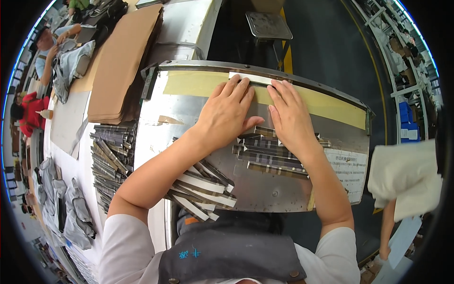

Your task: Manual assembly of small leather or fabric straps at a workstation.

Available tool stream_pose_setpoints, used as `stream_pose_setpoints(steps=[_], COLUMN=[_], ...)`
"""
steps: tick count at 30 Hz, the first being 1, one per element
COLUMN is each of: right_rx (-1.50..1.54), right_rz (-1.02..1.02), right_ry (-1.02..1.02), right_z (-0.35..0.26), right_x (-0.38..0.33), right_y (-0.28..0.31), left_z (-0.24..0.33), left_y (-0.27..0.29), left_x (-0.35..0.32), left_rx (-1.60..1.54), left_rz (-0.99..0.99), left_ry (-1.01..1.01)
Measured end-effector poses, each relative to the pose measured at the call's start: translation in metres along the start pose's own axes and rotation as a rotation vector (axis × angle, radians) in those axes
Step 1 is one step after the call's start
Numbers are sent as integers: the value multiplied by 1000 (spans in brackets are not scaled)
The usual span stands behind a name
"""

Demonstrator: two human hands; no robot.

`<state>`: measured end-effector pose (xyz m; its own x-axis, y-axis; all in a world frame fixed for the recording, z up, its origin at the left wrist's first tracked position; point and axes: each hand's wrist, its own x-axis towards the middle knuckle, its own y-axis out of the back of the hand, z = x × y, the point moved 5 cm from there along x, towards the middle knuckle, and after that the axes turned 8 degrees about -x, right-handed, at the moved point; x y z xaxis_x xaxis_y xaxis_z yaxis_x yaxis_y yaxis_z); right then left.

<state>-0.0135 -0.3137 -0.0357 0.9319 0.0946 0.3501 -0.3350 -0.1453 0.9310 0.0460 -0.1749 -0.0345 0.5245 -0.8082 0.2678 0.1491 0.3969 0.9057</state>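
Big curved steel machine plate [189, 156] fills the middle of the view, with a long tan tape band [331, 105] running across its far edge, and both hands are flat up against it. To the person's left, a brown cardboard stack [120, 61] lies on the side table, and just below it a loose pile of plaid strips [109, 156]. On the plate itself, a row of plaid strips [269, 161] lies under the right forearm, while a fanned bundle with white backing [203, 187] sits at the near edge (partly overhanging, by the look of it). Now the small piece: a narrow white strip [250, 77] at the tape band, pinned beneath the fingertips. Left hand [227, 113] presses down with fingers spread, not curled round anything; right hand [289, 116] likewise lies flat, palm down, fingers on the strip's end. The risk, as I judge it: uneven pressure could let the strip skew off the tape line, and a forearm sweep could scatter the row beneath.
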Motion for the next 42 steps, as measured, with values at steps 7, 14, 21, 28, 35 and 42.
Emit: stream_pose_setpoints(steps=[7,14,21,28,35,42], right_rx=[8,-13,2,31,54,278], right_rz=[-29,-18,-7,-42,50,61], right_ry=[44,50,33,-28,16,138], right_z=[-4,-6,-9,-7,-4,-12], right_x=[0,0,0,-2,3,-3], right_y=[3,3,7,4,12,7], left_z=[0,-1,2,8,5,13], left_y=[0,0,2,0,6,2], left_x=[3,6,3,3,9,1], left_rx=[48,43,44,63,80,-232], left_rz=[31,45,38,34,98,106], left_ry=[-31,-54,-61,-100,-107,-279])
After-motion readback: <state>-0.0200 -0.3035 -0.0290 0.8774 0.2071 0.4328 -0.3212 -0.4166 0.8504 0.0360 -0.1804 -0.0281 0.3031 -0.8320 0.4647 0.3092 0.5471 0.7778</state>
